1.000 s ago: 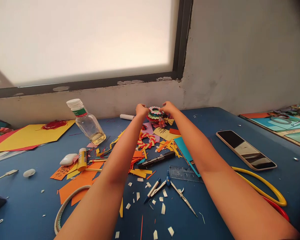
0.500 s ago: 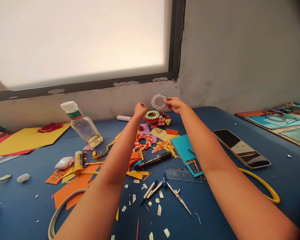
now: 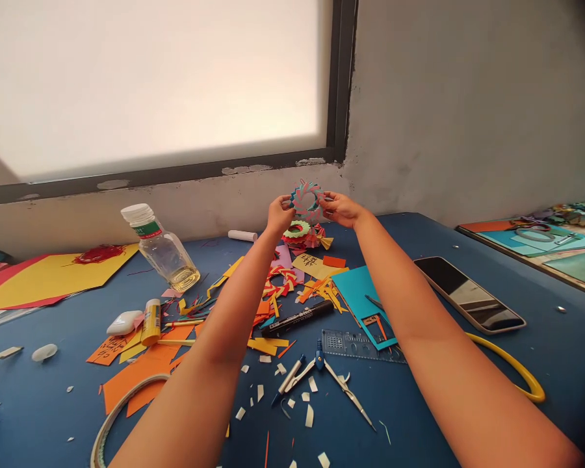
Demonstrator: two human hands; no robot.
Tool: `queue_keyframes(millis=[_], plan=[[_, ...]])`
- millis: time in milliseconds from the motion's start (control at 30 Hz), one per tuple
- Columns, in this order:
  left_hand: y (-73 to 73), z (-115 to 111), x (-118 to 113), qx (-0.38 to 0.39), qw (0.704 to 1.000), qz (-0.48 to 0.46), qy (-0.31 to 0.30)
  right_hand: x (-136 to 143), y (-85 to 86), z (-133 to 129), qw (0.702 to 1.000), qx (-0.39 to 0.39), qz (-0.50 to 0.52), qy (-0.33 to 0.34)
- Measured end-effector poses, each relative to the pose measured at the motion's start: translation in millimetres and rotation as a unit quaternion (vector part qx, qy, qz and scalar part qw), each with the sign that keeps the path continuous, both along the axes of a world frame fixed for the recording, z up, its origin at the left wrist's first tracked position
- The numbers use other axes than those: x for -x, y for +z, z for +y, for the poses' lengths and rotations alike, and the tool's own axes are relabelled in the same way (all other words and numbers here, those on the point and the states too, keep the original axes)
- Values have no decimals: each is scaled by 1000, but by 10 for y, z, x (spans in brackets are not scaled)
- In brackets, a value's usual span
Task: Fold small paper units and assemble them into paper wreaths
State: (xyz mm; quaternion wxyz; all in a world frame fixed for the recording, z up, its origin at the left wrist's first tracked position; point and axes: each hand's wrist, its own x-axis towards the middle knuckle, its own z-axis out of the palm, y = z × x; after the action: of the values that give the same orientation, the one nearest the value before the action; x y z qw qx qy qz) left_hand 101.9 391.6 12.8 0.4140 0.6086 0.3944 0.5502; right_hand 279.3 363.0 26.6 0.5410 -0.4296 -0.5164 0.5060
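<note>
A folded paper ring in pink and teal is held up at the far side of the table. My left hand grips its left edge, fingers closed on it. On its right edge my right hand pinches the same ring between thumb and fingers. Just below sits a stack of paper rings with a green one on top, beside small pink and yellow folded pieces. Nearer to me lies a red, yellow and white paper ring among paper strips.
Around my forearms lie a black marker, a compass, a clear ruler, blue paper, a phone, a glue stick and a tape roll. A tilted glass bottle stands at left.
My left hand has moved right and taken hold of the pink and teal ring, which only my right hand held before. The ring has turned, showing its teal side edge.
</note>
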Motion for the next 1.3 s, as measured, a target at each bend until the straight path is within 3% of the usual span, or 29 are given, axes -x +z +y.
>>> queue_keyframes(millis=[200, 600, 933, 1300], plan=[[-5, 48, 87, -23, 999, -14, 42, -27, 13, -44, 1000, -15, 13, 7], [155, -18, 108, -32, 999, -4, -6, -40, 90, -13, 997, -35, 23, -66], [402, -92, 195, -43, 999, -13, 1, -180, 394, -180, 991, -92, 55, -82], [759, -202, 165, -77, 997, -5, -8, -358, 600, -329, 987, -123, 63, -80]])
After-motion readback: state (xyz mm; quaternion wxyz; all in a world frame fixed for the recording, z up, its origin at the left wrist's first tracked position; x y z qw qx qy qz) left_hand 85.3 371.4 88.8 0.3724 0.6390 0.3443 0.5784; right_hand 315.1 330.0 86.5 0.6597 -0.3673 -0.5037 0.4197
